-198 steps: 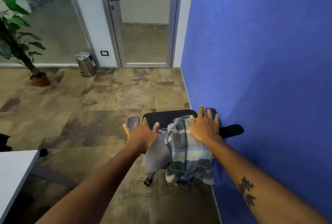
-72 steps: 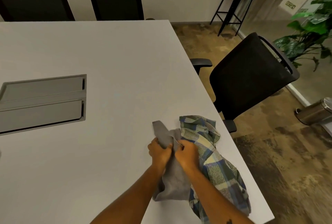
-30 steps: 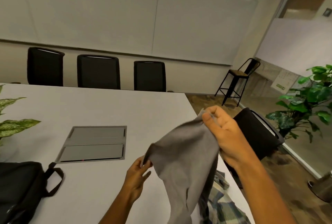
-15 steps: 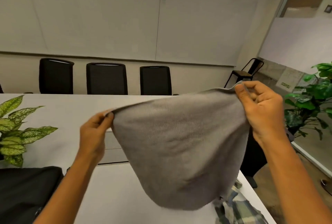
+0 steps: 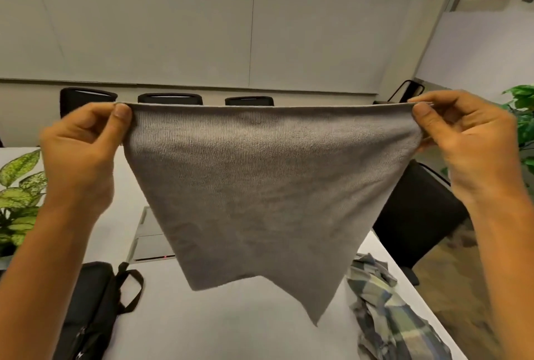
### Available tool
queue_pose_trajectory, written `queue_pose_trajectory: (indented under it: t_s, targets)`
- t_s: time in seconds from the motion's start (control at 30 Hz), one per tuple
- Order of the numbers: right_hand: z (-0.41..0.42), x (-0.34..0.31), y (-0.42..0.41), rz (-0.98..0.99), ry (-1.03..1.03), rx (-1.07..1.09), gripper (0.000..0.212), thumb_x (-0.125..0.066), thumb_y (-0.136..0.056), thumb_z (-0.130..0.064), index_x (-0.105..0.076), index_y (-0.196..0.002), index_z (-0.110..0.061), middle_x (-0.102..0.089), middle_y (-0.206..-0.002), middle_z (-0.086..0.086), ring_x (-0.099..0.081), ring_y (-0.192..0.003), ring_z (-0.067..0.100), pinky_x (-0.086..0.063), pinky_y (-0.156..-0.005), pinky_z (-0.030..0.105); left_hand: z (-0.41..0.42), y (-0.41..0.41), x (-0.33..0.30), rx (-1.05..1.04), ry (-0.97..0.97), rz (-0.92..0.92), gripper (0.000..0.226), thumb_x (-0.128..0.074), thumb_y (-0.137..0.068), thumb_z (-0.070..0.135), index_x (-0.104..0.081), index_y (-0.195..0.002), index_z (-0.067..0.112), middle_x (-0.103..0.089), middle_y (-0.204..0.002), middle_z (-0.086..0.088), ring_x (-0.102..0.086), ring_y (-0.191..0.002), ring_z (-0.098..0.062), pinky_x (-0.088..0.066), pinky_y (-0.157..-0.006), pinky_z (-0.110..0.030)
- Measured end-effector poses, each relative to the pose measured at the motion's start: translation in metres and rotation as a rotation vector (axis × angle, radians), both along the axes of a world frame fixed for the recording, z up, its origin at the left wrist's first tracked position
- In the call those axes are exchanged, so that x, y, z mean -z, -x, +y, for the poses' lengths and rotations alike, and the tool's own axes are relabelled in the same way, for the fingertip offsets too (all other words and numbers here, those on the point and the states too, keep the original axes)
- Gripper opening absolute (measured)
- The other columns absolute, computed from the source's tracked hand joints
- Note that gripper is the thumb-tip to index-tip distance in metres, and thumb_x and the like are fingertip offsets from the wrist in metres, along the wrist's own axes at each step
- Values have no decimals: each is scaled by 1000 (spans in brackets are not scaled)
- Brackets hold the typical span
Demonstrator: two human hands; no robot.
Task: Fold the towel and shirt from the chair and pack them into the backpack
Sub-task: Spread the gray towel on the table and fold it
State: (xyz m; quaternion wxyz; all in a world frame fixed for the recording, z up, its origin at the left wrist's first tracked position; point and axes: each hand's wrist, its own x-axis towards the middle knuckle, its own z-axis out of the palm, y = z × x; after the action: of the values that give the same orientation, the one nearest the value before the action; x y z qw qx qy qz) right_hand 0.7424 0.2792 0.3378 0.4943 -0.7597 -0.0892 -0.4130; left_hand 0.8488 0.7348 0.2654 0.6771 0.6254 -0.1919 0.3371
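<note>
A grey towel (image 5: 260, 192) hangs spread out in the air above the white table (image 5: 231, 330). My left hand (image 5: 83, 148) pinches its top left corner and my right hand (image 5: 468, 143) pinches its top right corner, so the top edge is pulled straight. The plaid shirt (image 5: 390, 316) lies crumpled on the table at the lower right. A black backpack (image 5: 86, 310) lies on the table at the lower left, its strap loop toward the middle.
A grey cable hatch (image 5: 147, 238) is set into the table behind the towel. A black office chair (image 5: 416, 215) stands at the table's right edge. Leafy plants stand at the left (image 5: 20, 195) and far right (image 5: 520, 116). Three black chairs line the far side.
My hands have moved apart and up, stretching the towel from a sagging drape into a flat sheet with a taut top edge.
</note>
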Motion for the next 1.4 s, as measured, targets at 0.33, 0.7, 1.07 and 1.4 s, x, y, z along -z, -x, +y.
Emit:
queue_pose_trajectory:
  t_s: [0.33,0.7,1.07,1.4]
  targets:
    - [-7,26,-91,201,66,-24,14,-79,-92,-21,-78,-104,-13,-74,-77,9,-57,-53,23,-51,-51,23,6,-54,7,-18,-89,123,9,-73,-97,33,-76,-104,30,-76,-91,8,-63,-79,-12,-53,-68,-25]
    - [-7,102,-267,545,-153,-75,10,-72,-97,-10,-73,-101,-1,-75,-88,21,-78,-72,30,-66,-63,33,-12,-170,49,-202,-236,513,22,-72,-96,31,-78,-113,17,-76,-101,-1,-71,-95,-16,-59,-79,-33]
    - [1,81,-304,467,-317,-113,7,-69,-100,-12,-71,-106,-8,-75,-103,13,-79,-89,22,-66,-70,35,-16,-201,30,-225,-107,535,35,-73,-93,39,-77,-122,20,-77,-113,4,-71,-108,-12,-57,-103,-39]
    - [-24,175,-246,598,-250,-212,15,-73,-96,-13,-76,-106,-2,-79,-104,13,-78,-97,24,-65,-80,39,-11,-131,121,-139,-153,592,19,-73,-94,20,-77,-113,23,-79,-91,21,-70,-88,6,-55,-80,-8]
